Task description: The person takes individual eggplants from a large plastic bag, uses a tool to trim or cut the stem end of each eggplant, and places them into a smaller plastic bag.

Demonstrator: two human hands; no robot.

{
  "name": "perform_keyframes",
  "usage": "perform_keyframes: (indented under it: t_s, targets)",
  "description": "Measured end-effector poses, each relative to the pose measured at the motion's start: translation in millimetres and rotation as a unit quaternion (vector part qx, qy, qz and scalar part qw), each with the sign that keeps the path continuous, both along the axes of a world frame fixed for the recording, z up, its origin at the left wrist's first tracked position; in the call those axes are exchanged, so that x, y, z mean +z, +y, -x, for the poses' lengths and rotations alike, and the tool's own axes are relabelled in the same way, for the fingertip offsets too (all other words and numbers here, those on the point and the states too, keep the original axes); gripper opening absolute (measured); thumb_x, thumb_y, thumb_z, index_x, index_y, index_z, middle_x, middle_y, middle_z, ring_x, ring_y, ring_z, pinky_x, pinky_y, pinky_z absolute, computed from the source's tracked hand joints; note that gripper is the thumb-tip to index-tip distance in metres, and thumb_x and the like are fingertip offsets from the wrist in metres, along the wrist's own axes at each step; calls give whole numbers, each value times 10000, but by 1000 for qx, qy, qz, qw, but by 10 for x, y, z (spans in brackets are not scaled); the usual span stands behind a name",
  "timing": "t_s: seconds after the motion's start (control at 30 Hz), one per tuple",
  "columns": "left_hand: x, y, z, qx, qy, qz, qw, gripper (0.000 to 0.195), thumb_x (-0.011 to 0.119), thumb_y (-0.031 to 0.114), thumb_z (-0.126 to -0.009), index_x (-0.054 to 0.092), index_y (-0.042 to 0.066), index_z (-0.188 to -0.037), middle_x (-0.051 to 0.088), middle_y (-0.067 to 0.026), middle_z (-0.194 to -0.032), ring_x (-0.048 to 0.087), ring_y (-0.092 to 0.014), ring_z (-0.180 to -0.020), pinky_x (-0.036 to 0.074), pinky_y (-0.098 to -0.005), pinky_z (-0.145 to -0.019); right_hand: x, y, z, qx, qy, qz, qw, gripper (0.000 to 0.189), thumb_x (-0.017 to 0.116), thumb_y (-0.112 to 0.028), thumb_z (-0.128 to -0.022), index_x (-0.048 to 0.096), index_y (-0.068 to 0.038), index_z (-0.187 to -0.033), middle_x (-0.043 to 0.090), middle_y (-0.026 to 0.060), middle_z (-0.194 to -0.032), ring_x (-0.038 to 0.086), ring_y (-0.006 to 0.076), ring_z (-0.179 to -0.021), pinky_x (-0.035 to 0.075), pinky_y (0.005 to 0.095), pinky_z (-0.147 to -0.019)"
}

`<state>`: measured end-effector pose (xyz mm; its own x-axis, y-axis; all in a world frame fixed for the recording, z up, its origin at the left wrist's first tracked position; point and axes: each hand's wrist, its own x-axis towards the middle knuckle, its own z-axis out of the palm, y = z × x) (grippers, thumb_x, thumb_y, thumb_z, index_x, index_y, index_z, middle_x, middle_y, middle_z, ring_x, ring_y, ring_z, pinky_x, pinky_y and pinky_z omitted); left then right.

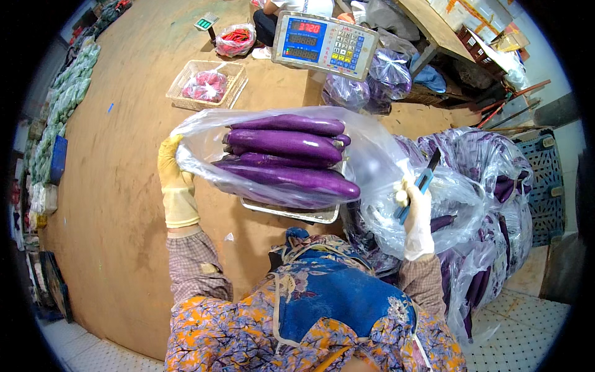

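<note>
A clear plastic bag (pixel 372 135) lies stretched wide before me, with several long purple eggplants (pixel 283 143) stacked in it. At its left end, my left hand (pixel 175 172), in a yellowish glove, grips the gathered rim. My right hand (pixel 417 214), in a white glove, holds a blue utility knife (pixel 424 180) with its dark blade pointing up and away. The right fingers also touch the bag's right end; how firmly they pinch it is hard to see. Beneath the bag shows the rim of a scale's weighing platform (pixel 302 215).
The scale's display (pixel 325 45) stands beyond the bag. Large bags of eggplants (pixel 492 186) crowd my right side. A wicker-like basket (pixel 232 88) with bagged red produce and a bag of red chillies (pixel 235 39) stand ahead. A seated person (pixel 297 5) is at the top, near a wooden table (pixel 432 28).
</note>
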<state>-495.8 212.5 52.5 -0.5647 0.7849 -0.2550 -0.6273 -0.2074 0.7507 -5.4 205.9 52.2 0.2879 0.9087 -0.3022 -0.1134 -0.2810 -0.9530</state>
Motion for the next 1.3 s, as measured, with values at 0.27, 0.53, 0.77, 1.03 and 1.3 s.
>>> perform_keyframes:
  t_s: [0.27, 0.53, 0.77, 1.03, 1.3]
  targets:
    - [-205, -165, -170, 11, 116, 44, 992, 111, 660, 39, -834, 599, 60, -924, 655, -42, -857, 627, -135, -745, 542, -272, -655, -99, 46, 95, 49, -44, 30, 997, 167, 686, -178, -843, 608, -35, -877, 609, 19, -663, 473, 66, -472, 352, 212, -454]
    - [-525, -278, -275, 144, 502, 91, 848, 409, 684, 53, -830, 538, 15, -1210, 619, -100, -1066, 605, -218, -915, 513, -296, -790, -190, -68, 106, 66, -56, 73, 994, 185, 678, -187, -861, 599, -21, -881, 633, 52, -650, 491, 76, -478, 351, 215, -461]
    - [-213, -301, -1870, -436, 741, -61, 507, 411, 619, 156, -830, 529, 21, -1208, 578, -162, -1115, 553, -357, -1064, 446, -441, -929, -231, -117, 95, 51, -3, 24, 998, 140, 644, -149, -864, 621, -13, -892, 619, 36, -673, 516, 83, -495, 370, 208, -457]
    - [-673, -7, -2132, -467, 816, 18, 339, 817, 797, 272, -653, 424, 70, -1352, 582, -131, -1158, 565, -302, -1092, 450, -415, -928, -161, -159, 154, 51, -11, 44, 998, 127, 642, -138, -864, 587, -34, -914, 583, 20, -702, 499, 83, -517, 376, 212, -457]
    - [-613, 255, -1924, -616, 689, 16, 382, 739, 696, 391, -786, 423, 72, -1395, 562, -199, -1267, 537, -382, -1166, 426, -446, -986, -296, -245, 24, 45, 15, 41, 998, 174, 632, -140, -853, 632, 2, -955, 640, 53, -704, 529, 88, -517, 390, 215, -469]
